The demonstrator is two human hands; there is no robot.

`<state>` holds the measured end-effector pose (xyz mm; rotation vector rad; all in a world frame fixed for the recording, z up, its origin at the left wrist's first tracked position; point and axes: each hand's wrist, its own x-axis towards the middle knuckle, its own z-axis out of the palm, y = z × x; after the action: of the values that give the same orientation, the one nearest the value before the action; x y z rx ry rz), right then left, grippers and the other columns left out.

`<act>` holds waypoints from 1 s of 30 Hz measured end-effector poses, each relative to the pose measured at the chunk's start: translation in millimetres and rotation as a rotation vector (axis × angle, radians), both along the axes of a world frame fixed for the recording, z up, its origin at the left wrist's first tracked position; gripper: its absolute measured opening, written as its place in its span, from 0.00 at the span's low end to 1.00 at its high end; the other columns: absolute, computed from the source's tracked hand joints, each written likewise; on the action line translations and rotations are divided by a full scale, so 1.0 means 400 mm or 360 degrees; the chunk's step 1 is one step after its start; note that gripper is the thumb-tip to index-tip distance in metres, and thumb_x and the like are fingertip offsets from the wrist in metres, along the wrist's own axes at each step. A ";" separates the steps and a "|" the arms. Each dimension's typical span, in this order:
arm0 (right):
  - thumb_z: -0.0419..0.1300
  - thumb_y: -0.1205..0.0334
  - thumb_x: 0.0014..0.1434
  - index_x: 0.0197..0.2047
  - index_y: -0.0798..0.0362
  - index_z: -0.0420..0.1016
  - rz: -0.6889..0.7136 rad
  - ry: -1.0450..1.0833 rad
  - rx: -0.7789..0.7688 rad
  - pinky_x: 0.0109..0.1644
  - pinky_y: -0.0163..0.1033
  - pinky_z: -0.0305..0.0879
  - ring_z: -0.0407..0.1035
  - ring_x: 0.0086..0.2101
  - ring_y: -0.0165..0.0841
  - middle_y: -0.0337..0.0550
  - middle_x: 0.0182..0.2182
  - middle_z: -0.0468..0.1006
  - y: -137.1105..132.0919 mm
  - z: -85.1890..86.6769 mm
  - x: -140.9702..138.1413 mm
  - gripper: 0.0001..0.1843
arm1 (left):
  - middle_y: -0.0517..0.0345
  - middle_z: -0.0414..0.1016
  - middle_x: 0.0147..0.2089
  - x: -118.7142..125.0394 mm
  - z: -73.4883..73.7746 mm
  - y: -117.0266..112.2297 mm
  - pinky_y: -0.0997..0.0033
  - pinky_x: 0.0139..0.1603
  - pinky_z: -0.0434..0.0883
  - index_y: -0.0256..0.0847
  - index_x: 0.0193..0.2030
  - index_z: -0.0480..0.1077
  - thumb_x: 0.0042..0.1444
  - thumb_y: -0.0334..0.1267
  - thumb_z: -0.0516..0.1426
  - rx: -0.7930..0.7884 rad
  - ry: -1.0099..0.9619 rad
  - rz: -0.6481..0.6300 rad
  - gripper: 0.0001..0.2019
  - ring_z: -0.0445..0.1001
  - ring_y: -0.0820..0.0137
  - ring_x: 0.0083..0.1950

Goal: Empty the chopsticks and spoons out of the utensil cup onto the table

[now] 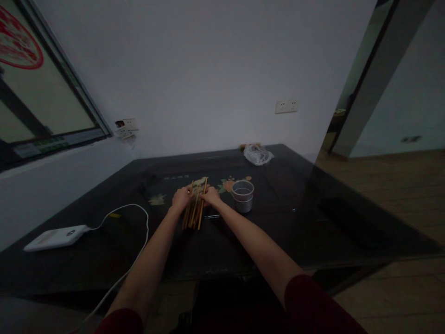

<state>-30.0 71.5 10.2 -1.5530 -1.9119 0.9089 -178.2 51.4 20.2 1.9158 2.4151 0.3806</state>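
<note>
Single head-worn view, facing forward and down across the dark table (278, 243) to the wall (208, 83) behind. Wide framing: window (45, 97) at left edge, doorway (354, 79) and floor (382, 185) at right. Forearms (257, 237) enter from bottom; left hand (181, 198), right hand (211, 196) just below centre, fairly near lens.

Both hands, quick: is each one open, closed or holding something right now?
Left hand: closed, holding the wooden sticks.
Right hand: closed, holding the same bunch from its other side.
</note>
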 end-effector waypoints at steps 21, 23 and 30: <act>0.61 0.63 0.53 0.56 0.52 0.62 0.0145 -0.0244 0.0029 0.39 0.35 0.69 0.76 0.38 0.38 0.50 0.43 0.78 -0.033 0.015 0.050 0.27 | 0.41 0.76 0.48 -0.059 0.001 -0.005 0.65 0.45 0.69 0.40 0.49 0.73 0.52 0.45 0.57 0.0021 -0.0088 0.0209 0.19 0.74 0.56 0.51; 0.60 0.63 0.53 0.54 0.52 0.64 0.0179 -0.0277 0.0053 0.40 0.35 0.69 0.76 0.38 0.38 0.50 0.43 0.78 -0.035 0.017 0.051 0.24 | 0.41 0.75 0.50 -0.060 -0.004 -0.007 0.65 0.46 0.69 0.40 0.51 0.72 0.52 0.45 0.56 0.0010 -0.0101 0.0229 0.20 0.73 0.55 0.51; 0.59 0.65 0.52 0.46 0.53 0.73 0.0301 -0.0330 0.0113 0.43 0.36 0.68 0.76 0.40 0.39 0.49 0.40 0.80 -0.049 0.017 0.023 0.16 | 0.42 0.75 0.50 -0.063 -0.018 -0.012 0.67 0.46 0.68 0.40 0.51 0.70 0.54 0.49 0.54 0.0013 -0.0025 0.0214 0.21 0.73 0.58 0.51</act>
<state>-20.9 52.0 17.0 -1.4935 -2.2430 0.7710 -203.2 46.5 12.9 1.7512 2.5439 0.4098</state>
